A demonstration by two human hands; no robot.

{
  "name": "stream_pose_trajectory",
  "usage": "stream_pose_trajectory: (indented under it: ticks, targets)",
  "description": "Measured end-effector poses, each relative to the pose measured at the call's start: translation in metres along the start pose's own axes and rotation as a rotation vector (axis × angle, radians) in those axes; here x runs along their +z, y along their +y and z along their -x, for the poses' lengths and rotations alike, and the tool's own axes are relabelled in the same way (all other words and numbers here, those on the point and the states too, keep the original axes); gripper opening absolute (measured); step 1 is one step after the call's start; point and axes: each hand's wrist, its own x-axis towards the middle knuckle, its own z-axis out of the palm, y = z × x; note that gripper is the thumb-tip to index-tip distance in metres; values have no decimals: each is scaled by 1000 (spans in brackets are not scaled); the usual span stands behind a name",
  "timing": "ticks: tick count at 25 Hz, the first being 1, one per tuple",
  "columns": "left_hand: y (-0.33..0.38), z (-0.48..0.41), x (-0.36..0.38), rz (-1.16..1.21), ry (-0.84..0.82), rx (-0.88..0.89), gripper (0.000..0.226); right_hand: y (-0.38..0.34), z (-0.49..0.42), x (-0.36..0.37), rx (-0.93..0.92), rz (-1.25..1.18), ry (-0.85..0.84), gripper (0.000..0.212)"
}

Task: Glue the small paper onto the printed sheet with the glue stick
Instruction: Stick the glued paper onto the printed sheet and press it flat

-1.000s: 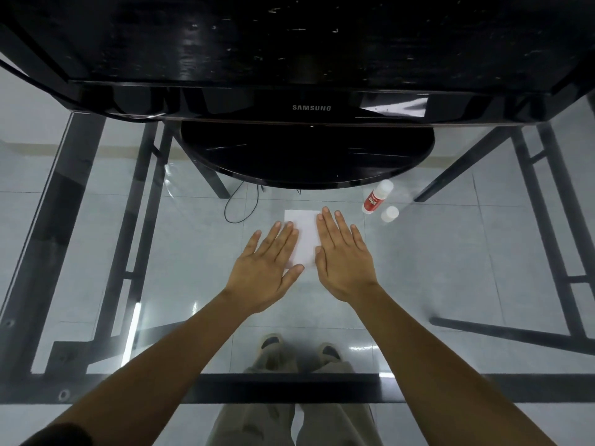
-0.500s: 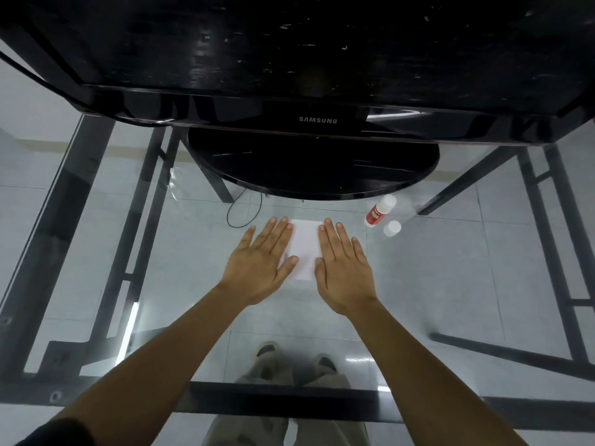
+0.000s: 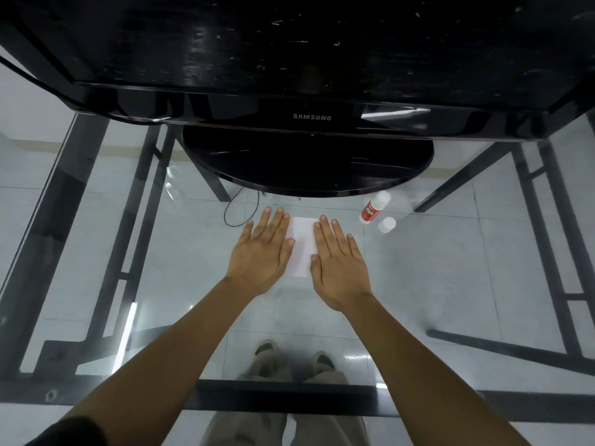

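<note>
A white paper lies flat on the glass table, mostly covered at both sides by my hands. My left hand rests palm down on its left part, fingers stretched out. My right hand lies palm down on its right part, fingers together. I cannot tell the small paper from the printed sheet; only a plain white strip shows between the hands. The glue stick, white with a red label, lies uncapped to the right of the paper, and its white cap stands beside it.
A black Samsung monitor with a round black stand stands just beyond the paper. The table top is glass on a black metal frame. A thin black cable loops left of the paper. My feet show through the glass.
Both hands have slid a little apart across the paper, so more white shows between them. The view has tilted slightly.
</note>
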Motion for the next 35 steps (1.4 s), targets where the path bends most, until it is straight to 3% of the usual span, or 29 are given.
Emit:
stream_pose_trajectory:
  ticks: [7, 12, 17, 21, 25, 29, 33, 35]
  targets:
    - [6, 10, 10, -2, 35, -31, 54, 1, 1, -4, 2, -9, 15, 58]
    - [6, 10, 13, -3, 65, -15, 53, -3, 1, -5, -172, 8, -32, 54]
    - [6, 10, 14, -9, 71, -14, 54, 6, -4, -10, -35, 68, -2, 54]
    - [4, 10, 15, -9, 71, -16, 54, -11, -6, -5, -103, 30, -22, 54]
    - [4, 10, 16, -17, 63, -18, 54, -1, -10, -11, 28, 58, 15, 54]
    - [4, 10, 16, -8, 61, -18, 54, -15, 3, -2, -55, 54, -15, 56]
    - [6, 10, 14, -9, 60, -25, 54, -4, -1, -5, 108, 107, 32, 56]
    - [5, 10, 14, -3, 59, -24, 54, -11, 3, -4, 71, 85, 14, 57]
